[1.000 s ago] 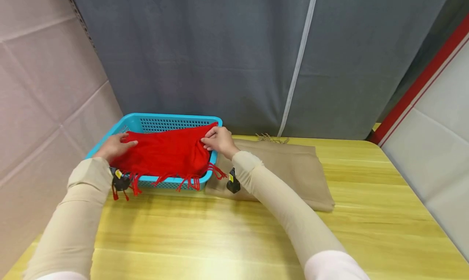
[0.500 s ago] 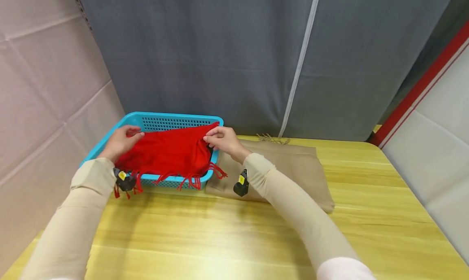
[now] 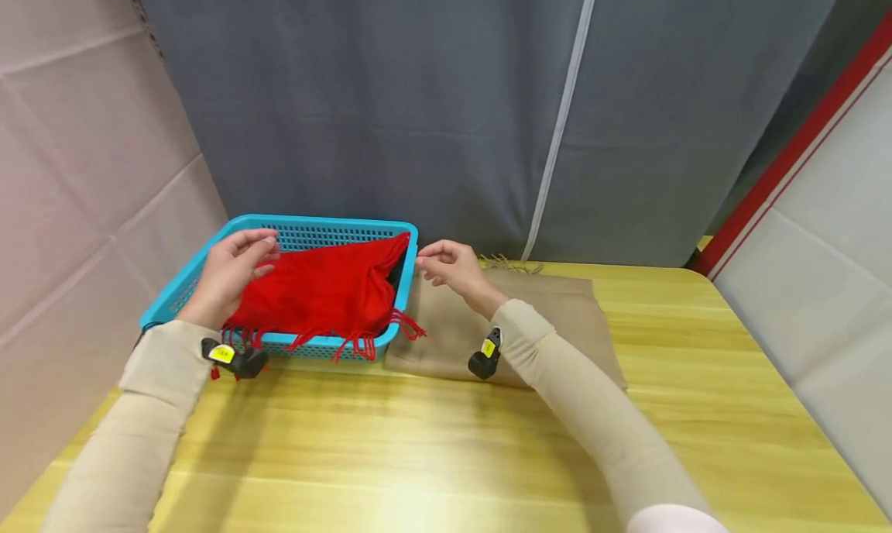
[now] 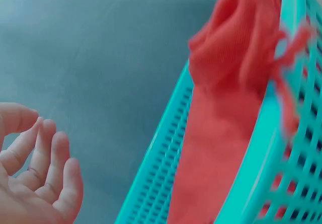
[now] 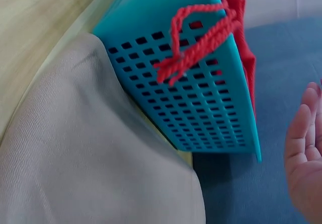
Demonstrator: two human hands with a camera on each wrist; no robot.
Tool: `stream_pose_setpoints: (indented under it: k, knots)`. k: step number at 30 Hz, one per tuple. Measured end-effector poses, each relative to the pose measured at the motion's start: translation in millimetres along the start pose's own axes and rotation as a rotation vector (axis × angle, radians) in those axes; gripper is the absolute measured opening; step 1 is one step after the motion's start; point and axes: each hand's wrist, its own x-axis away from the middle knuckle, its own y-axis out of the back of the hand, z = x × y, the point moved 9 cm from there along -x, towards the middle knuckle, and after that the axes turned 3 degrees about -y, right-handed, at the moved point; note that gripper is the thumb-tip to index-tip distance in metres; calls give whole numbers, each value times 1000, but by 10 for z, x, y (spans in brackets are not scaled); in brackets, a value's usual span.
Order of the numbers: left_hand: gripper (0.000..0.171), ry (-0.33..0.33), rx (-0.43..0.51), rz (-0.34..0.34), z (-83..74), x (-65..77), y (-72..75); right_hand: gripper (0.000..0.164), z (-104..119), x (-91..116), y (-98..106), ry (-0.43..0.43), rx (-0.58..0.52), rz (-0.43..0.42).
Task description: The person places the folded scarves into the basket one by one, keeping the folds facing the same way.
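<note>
A red fringed scarf point(image 3: 320, 289) lies in a blue plastic basket point(image 3: 324, 223), its tassels hanging over the front rim. Above the basket's left part is my left hand point(image 3: 233, 266), fingers loosely bent and holding nothing; the left wrist view shows this hand point(image 4: 40, 178) apart from the scarf point(image 4: 216, 128). My right hand point(image 3: 456, 269) is just past the basket's right rim, over a folded beige cloth point(image 3: 550, 316) with a fringe. Nothing is between its relaxed fingers. In the right wrist view the red tassels point(image 5: 201, 45) dangle down the basket's perforated side point(image 5: 176, 93).
Everything stands on a yellow wood-grain table point(image 3: 418, 448). A grey curtain point(image 3: 390, 107) hangs right behind it. Pale panels enclose the left point(image 3: 77, 184) and right sides, the right one with a red border.
Both hands have let go of the red scarf. The left has lifted up off it, and the right has drawn away to the right, beyond the basket's rim. The scarf stays in the basket.
</note>
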Motion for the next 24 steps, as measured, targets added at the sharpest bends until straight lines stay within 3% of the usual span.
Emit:
stream_pose_setpoints:
  k: [2, 3, 9, 15, 24]
  knots:
    - [12, -19, 85, 0, -41, 35, -53, 17, -14, 21, 67, -2, -19, -15]
    - [11, -31, 84, 4, -58, 56, -86, 17, -24, 34, 102, -7, -21, -23]
    - [28, -96, -84, 79, -150, 236, -354, 16, -107, 105, 255, -47, -41, -65]
    - [23, -165, -88, 186, -195, 447, -692, 17, -168, 162, 326, -57, -55, -73]
    - [24, -151, -66, 321, -170, 787, -1164, 19, -221, 326, 496, -32, 35, -58]
